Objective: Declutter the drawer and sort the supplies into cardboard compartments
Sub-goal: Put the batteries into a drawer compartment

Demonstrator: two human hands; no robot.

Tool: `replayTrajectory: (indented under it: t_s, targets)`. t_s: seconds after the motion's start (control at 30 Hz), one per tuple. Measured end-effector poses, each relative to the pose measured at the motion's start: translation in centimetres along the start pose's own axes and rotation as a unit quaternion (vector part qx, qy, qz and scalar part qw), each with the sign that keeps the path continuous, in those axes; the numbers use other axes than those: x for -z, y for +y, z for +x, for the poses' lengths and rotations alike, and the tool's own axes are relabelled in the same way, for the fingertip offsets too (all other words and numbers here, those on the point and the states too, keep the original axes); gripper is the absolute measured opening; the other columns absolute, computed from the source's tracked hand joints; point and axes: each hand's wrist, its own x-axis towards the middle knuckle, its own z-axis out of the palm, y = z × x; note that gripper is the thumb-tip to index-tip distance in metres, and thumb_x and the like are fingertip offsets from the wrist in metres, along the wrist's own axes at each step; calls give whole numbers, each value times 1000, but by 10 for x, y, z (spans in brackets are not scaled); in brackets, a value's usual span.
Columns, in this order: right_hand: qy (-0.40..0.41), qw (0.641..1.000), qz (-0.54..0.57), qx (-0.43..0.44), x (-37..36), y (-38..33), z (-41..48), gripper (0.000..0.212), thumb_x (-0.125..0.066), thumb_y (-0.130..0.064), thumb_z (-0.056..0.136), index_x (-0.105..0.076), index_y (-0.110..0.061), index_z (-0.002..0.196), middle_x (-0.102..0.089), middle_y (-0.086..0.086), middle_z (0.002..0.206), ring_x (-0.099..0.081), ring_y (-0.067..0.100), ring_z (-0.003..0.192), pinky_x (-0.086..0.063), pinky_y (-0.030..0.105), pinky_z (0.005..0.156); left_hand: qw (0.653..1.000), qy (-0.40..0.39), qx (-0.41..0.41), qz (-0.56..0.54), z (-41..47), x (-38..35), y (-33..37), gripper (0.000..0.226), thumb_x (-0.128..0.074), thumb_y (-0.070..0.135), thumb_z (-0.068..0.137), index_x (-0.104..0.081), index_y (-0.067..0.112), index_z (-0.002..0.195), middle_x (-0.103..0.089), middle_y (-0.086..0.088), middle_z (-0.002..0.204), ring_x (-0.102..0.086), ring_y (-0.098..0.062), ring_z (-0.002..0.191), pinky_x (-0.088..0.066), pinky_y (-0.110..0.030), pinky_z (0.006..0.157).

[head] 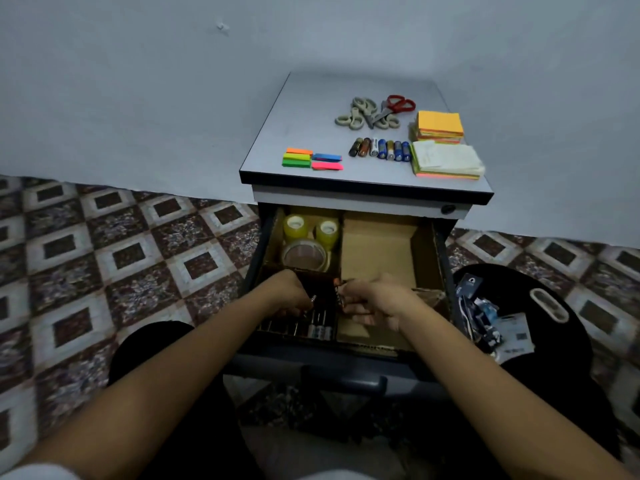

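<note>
Left hand [292,294] and right hand [375,301] are each pinching batteries [313,300] at centre frame; I am trying to lay them parallel in the cardboard compartment [313,273].

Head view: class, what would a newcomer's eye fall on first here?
The left hand and right hand meet in the near-left cardboard compartment of the open drawer, pinching dark batteries. Behind them, tape rolls fill the far-left compartment. On the cabinet top lie bright sticky notes, neon flags, scissors and a row of batteries.
</note>
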Motion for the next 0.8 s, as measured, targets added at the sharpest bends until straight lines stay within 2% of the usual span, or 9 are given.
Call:
replayTrajectory:
  t_s: [0.07, 0.13, 0.23, 0.33, 0.4, 0.5, 0.6, 0.73, 0.8]
  targets:
    - [12, 1000, 5, 16, 0, 3, 0, 13, -59, -10, 89, -59, -12, 77, -58, 1, 69, -55, 6, 52, -44, 20, 53, 1000, 17, -9, -5, 10, -5, -7, 12, -68, 7, 80, -65, 4, 91, -67, -16, 87, -67, -27, 78, -56, -37, 67]
    - [18, 999, 3, 28, 1, 5, 0, 11, -60, -11, 89, -60, -13, 78, -59, 2, 70, -55, 8, 58, -46, 20, 52, 999, 28, -11, -9, 17, -10, -12, 14, -67, 5, 80, -64, 2, 93, -66, -16, 89, -66, -27, 79, -56, -41, 77]
    - [21, 999, 6, 36, 2, 8, -1, 9, -60, -11, 89, -61, -12, 80, -60, 2, 72, -56, 9, 62, -47, 20, 54, 1000, 28, -8, 6, 22, -14, -16, 6, -65, 5, 81, -61, 2, 77, -62, -13, 76, -61, -23, 68, -53, -35, 70]
    - [25, 999, 11, 40, 2, 10, -2, 9, -60, -10, 89, -61, -12, 80, -60, 3, 74, -57, 10, 65, -47, 22, 58, 1000, 24, -15, 12, 27, -15, -19, 8, -62, 3, 82, -65, -4, 84, -66, -21, 85, -65, -32, 80, -53, -37, 72]
    - [26, 999, 18, 43, 0, 12, -1, 8, -60, -10, 88, -62, -12, 80, -60, 3, 74, -56, 11, 66, -46, 23, 58, 999, 23, -20, 22, 29, -14, -21, 8, -61, 2, 82, -65, -4, 81, -67, -25, 89, -66, -35, 84, -51, -37, 71]
    - [28, 998, 31, 47, -4, 14, 1, 10, -59, -9, 88, -62, -11, 80, -59, 3, 72, -55, 11, 64, -45, 23, 58, 997, 31, -26, 60, 31, -16, -21, 11, -63, 6, 81, -67, -3, 86, -68, -22, 91, -66, -34, 90, -51, -34, 73]
    - [27, 998, 31, 49, -7, 17, 2, 9, -60, -9, 88, -63, -12, 80, -60, 3, 71, -55, 10, 63, -45, 20, 54, 995, 44, -23, 84, 30, -16, -20, 20, -64, 11, 82, -67, -1, 98, -66, -15, 91, -65, -27, 90, -48, -30, 70]
    - [27, 997, 39, 58, -7, 18, 3, 9, -60, -9, 88, -63, -12, 80, -60, 2, 69, -55, 9, 60, -45, 18, 51, 995, 29, -28, 90, 23, -13, -17, 19, -63, 10, 83, -66, 0, 99, -66, -15, 90, -64, -27, 86, -49, -31, 70]
    - [26, 996, 54, 62, -7, 18, 2, 9, -60, -8, 88, -63, -11, 80, -59, 3, 68, -54, 9, 59, -45, 18, 51, 994, 24, -42, 101, 15, -7, -13, 15, -63, 13, 85, -68, 2, 94, -65, -10, 82, -63, -25, 81, -48, -28, 65]
